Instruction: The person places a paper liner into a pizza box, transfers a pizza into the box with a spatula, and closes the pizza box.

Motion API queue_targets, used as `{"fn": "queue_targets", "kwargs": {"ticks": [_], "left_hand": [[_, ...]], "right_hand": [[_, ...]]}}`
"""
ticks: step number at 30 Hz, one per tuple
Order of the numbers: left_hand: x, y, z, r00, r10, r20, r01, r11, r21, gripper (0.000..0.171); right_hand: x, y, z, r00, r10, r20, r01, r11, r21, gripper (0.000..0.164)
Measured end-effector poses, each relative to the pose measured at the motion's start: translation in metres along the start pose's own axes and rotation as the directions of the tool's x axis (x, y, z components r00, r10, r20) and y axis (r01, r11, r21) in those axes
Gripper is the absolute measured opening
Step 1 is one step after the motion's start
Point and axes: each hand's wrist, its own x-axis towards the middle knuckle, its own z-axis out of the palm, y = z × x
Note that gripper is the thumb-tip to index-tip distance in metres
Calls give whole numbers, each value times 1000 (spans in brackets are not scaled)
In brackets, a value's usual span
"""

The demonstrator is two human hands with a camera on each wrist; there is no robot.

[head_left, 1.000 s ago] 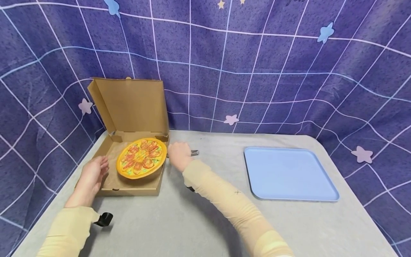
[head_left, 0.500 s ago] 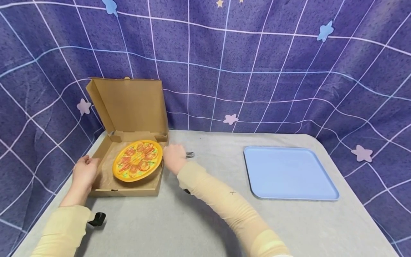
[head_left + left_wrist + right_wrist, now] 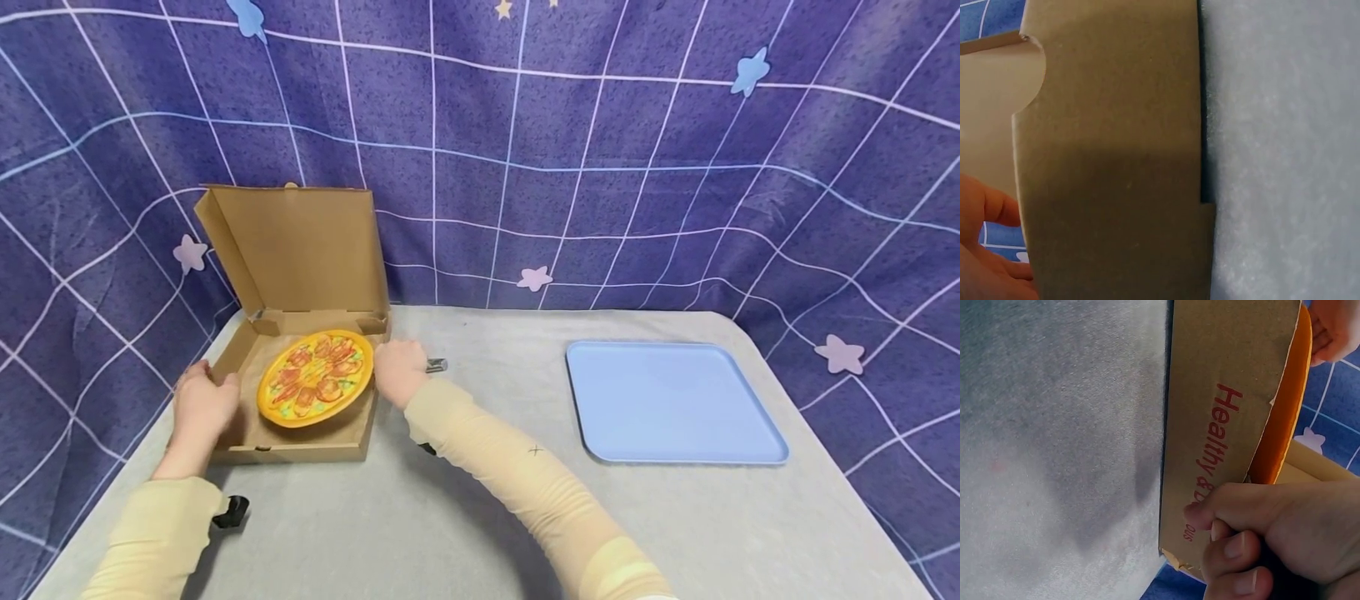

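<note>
A yellow-rimmed pizza (image 3: 315, 379) lies tilted within the open cardboard pizza box (image 3: 348, 451), its left side lower. At the box's right wall, my right hand (image 3: 401, 371) grips a handled utensil with a silver end (image 3: 437, 365). The utensil's working end is hidden near the pizza's right edge. In the right wrist view, the right hand's curled fingers (image 3: 1235, 547) wrap a dark handle beside the box's printed wall. My left hand (image 3: 202, 404) holds the box's left wall; in the left wrist view its fingertips disappear behind the cardboard.
A blue tray (image 3: 675, 404) lies on the right of the grey table (image 3: 480, 517). The box lid (image 3: 300, 246) stands upright at the back. Behind the table hangs a purple curtain (image 3: 465, 192) with grid lines and stars.
The pizza has moved left and slightly nearer, together with my right hand and the utensil. My left hand has shifted outward onto the box's left wall.
</note>
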Motion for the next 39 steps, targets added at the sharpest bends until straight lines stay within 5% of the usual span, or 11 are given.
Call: {"fn": "queue_targets", "kwargs": {"ticks": [12, 39], "left_hand": [[-2, 0, 5, 1000, 30, 0, -30, 999, 22, 61], [-7, 2, 8, 999, 51, -16, -51, 999, 2, 63]], "right_hand": [[0, -3, -7, 1000, 13, 8, -13, 1000, 17, 16], [3, -40, -30, 997, -82, -1, 81, 986, -149, 22]]}}
